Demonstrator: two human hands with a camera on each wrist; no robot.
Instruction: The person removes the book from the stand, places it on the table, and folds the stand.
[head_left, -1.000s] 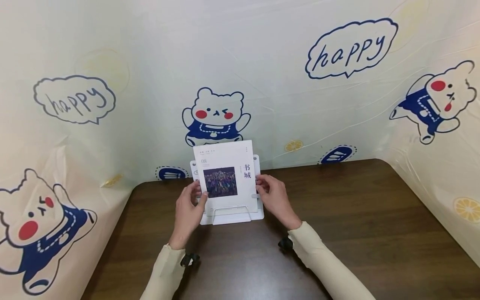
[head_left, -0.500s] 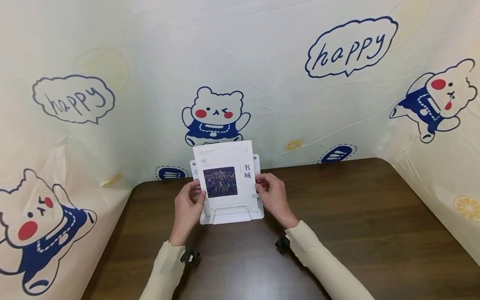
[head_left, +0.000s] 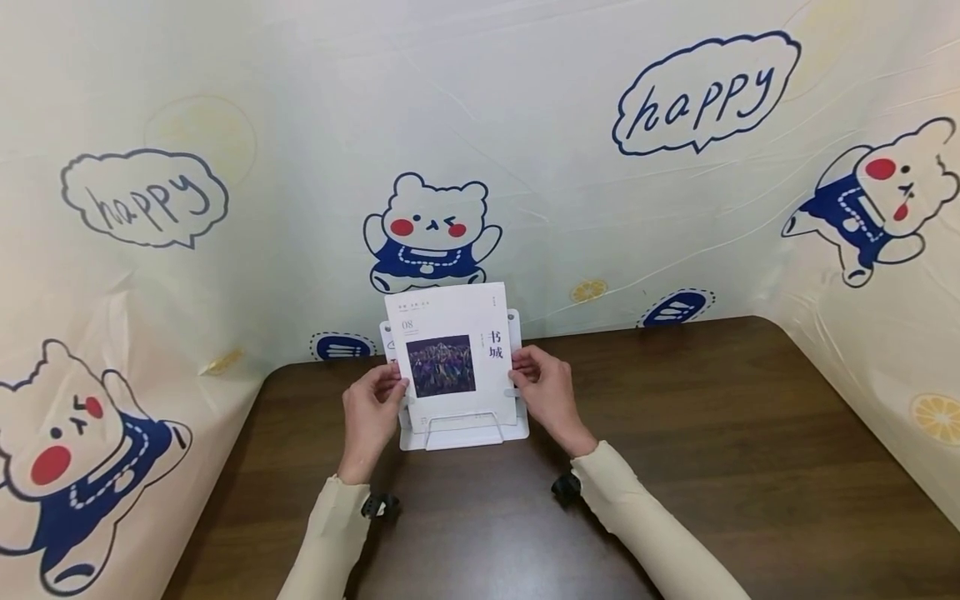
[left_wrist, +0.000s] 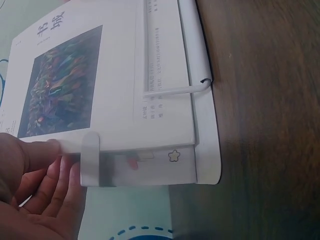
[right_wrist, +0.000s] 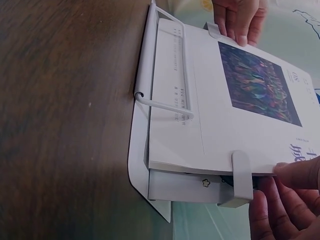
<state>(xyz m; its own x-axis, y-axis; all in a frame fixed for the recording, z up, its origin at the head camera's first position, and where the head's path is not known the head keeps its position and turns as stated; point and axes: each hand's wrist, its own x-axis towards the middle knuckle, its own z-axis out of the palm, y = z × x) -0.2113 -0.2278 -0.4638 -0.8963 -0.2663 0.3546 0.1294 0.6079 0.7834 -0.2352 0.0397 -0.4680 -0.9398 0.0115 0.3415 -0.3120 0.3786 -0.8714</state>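
Observation:
A white magazine [head_left: 453, 360] with a dark, colourful picture on its cover leans upright on a white book stand [head_left: 517, 430]. Across the magazine's lower front lies the stand's white wire page holder [right_wrist: 167, 107]. My left hand [head_left: 371, 421] pinches the left edge, thumb on the cover side and fingers behind. At the right edge my right hand [head_left: 551, 402] does likewise, its thumb [right_wrist: 295, 175] against the magazine. Beside the left fingers a white side clip [left_wrist: 90, 162] overlaps the magazine's edge. Another clip [right_wrist: 242, 175] does so near the right hand. Most fingertips are hidden behind.
The stand sits near the far edge of a dark brown wooden table [head_left: 675, 467]. Behind and at both sides hangs a pale curtain [head_left: 555, 217] printed with bears and "happy" bubbles. Black bands with small devices [head_left: 380, 506] are on both wrists.
My left hand has shifted slightly left, its thumb now nearer the magazine's edge, and the left clip shows more. The right hand, magazine and stand have hardly moved.

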